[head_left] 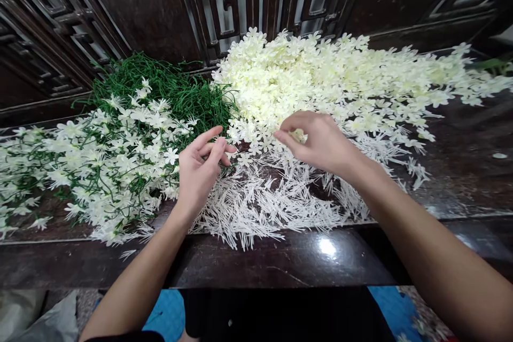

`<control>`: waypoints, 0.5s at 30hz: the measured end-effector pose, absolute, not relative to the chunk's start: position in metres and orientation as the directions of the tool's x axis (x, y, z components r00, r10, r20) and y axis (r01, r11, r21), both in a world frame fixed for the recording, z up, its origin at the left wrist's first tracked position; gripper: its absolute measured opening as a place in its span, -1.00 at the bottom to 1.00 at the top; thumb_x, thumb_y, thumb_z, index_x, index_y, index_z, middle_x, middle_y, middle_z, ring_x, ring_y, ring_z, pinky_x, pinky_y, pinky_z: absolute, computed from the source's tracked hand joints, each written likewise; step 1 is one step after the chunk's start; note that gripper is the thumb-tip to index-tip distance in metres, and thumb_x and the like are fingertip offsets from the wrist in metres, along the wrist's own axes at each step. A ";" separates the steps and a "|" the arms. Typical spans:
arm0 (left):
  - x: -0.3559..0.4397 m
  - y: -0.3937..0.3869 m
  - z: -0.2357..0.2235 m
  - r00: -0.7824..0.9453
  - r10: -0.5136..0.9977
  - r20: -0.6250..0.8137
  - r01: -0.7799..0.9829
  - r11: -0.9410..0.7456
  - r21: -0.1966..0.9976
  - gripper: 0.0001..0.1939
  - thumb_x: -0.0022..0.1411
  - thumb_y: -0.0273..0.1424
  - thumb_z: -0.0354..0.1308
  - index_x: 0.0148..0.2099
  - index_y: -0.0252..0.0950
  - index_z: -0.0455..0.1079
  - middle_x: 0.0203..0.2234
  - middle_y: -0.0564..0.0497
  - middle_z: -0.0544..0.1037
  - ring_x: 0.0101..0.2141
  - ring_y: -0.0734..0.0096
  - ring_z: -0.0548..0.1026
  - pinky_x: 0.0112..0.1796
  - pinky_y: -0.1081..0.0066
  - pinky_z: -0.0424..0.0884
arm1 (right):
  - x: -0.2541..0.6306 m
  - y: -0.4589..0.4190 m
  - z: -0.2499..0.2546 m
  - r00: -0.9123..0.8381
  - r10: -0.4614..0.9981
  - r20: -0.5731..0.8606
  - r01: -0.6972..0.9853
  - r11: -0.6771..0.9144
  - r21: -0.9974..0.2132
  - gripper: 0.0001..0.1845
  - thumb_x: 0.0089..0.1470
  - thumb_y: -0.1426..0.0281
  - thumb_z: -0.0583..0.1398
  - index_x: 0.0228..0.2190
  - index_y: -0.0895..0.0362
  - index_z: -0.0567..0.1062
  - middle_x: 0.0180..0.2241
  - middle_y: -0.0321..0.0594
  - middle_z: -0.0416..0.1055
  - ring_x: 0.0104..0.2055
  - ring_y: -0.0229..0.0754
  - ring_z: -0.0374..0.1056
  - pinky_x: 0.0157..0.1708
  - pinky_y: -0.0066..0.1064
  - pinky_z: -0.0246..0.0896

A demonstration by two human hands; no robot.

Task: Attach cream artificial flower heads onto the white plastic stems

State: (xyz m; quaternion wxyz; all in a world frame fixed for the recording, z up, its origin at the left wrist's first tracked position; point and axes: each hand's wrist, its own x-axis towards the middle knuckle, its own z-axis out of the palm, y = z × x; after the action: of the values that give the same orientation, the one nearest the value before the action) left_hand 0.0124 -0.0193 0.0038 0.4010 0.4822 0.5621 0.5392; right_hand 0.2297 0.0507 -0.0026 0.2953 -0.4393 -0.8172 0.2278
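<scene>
My left hand (pixel 202 168) is above the table between the green stems and the white stamens. Its index and middle fingers reach out, the thumb lies across in front of the others, and I see nothing held in it. My right hand (pixel 315 139) is over the front edge of the loose cream petal flowers (pixel 288 75), thumb and index finger pinched together. Whatever lies between those fingertips is too small to make out. Below both hands, thin white stamen bunches (pixel 256 203) are spread on the dark wooden table (pixel 288 262). Left of my left hand lie assembled white flowers on green stems (pixel 116 171).
A heap of bare green plastic stems (pixel 160 85) sits at the back left. Behind everything rises a dark carved wooden panel (pixel 232 0). One loose white petal (pixel 499 155) lies far right. Blue material (pixel 166 315) and a pale bag (pixel 52 320) show below the table edge.
</scene>
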 end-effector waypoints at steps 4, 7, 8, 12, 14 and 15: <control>0.012 -0.019 0.004 -0.179 0.980 0.084 -0.034 -0.092 0.995 -0.61 0.21 -0.43 0.18 0.07 -0.14 0.23 -0.35 0.00 0.56 -0.48 0.47 0.50 -0.67 0.56 0.30 | 0.226 0.047 -0.016 -0.615 0.755 0.226 0.592 0.632 -0.499 -0.80 0.18 0.35 0.13 -0.34 0.10 0.56 -0.27 -0.08 0.47 -0.08 0.14 0.29 -0.03 0.27 0.12; 0.012 -0.018 0.003 -0.123 0.983 0.139 -0.077 -0.149 0.986 -0.82 0.22 -0.48 0.14 -0.11 -0.18 0.33 -0.31 -0.01 0.53 -0.36 0.43 0.54 -0.40 0.44 0.53 | 0.223 0.046 -0.024 -0.638 0.745 0.192 0.612 0.643 -0.461 -0.77 0.19 0.35 0.11 -0.33 0.07 0.58 -0.23 -0.08 0.45 -0.07 0.18 0.21 -0.11 0.27 0.12; 0.011 -0.017 0.002 -0.107 0.983 0.152 -0.077 -0.161 0.984 -0.88 0.22 -0.49 0.12 -0.17 -0.21 0.38 -0.30 -0.02 0.53 -0.32 0.43 0.55 -0.29 0.39 0.56 | 0.222 0.045 -0.025 -0.646 0.741 0.184 0.611 0.647 -0.457 -0.76 0.20 0.35 0.09 -0.33 0.07 0.58 -0.23 -0.08 0.45 -0.08 0.18 0.20 -0.12 0.25 0.13; 0.010 -0.016 -0.001 -0.100 0.979 0.175 -0.011 -0.177 0.984 -0.84 0.24 -0.50 0.11 -0.19 -0.26 0.50 -0.27 -0.04 0.56 -0.22 0.41 0.53 -0.08 0.31 0.51 | 0.219 0.044 -0.024 -0.616 0.762 0.201 0.613 0.624 -0.485 -0.76 0.20 0.33 0.11 -0.28 0.11 0.58 -0.19 -0.06 0.46 -0.04 0.20 0.20 -0.09 0.28 0.12; 0.010 -0.016 -0.001 -0.116 0.977 0.181 0.045 -0.177 0.983 -0.84 0.22 -0.50 0.17 -0.15 -0.25 0.51 -0.26 -0.03 0.58 -0.20 0.40 0.54 -0.06 0.32 0.51 | 0.218 0.043 -0.018 -0.543 0.800 0.255 0.598 0.581 -0.551 -0.81 0.17 0.33 0.17 -0.26 0.10 0.58 -0.18 -0.10 0.48 -0.02 0.18 0.25 -0.02 0.30 0.10; 0.011 -0.016 0.000 -0.123 0.975 0.186 0.080 -0.177 0.981 -0.83 0.20 -0.50 0.20 -0.15 -0.25 0.52 -0.25 -0.03 0.59 -0.19 0.39 0.54 -0.05 0.31 0.51 | 0.217 0.042 -0.014 -0.501 0.821 0.275 0.572 0.553 -0.606 -0.84 0.14 0.35 0.20 -0.27 0.09 0.58 -0.18 -0.12 0.50 -0.02 0.14 0.29 0.00 0.28 0.11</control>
State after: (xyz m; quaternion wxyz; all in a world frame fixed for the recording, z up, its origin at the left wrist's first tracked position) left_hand 0.0108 -0.0162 -0.0005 0.4011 0.5270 0.5006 0.5574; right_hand 0.2175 0.0421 -0.0144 0.2762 -0.4162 -0.8367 0.2247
